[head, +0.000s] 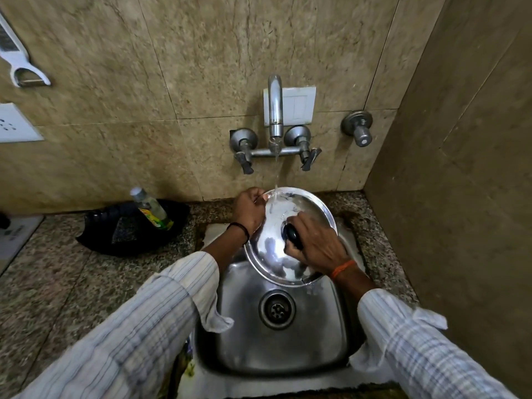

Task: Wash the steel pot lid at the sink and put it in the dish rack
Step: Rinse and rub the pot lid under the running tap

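The round steel pot lid (pixel 273 251) is held tilted over the steel sink (pixel 244 335), its top face toward me. My right hand (pixel 313 243) is closed around the lid's black knob (pixel 292 236). At the lid's upper left rim, my left hand (pixel 249 208) pinches the edge. Water runs from the wall tap (pixel 275 108) in a thin stream and lands on the lid's upper part. No dish rack is in view.
A black tray (pixel 126 234) with a dish-soap bottle (pixel 151 208) lies on the granite counter left of the sink. A side wall stands close on the right. Two tap handles (pixel 244 159) project from the back wall. The sink drain (pixel 277 309) lies below the lid.
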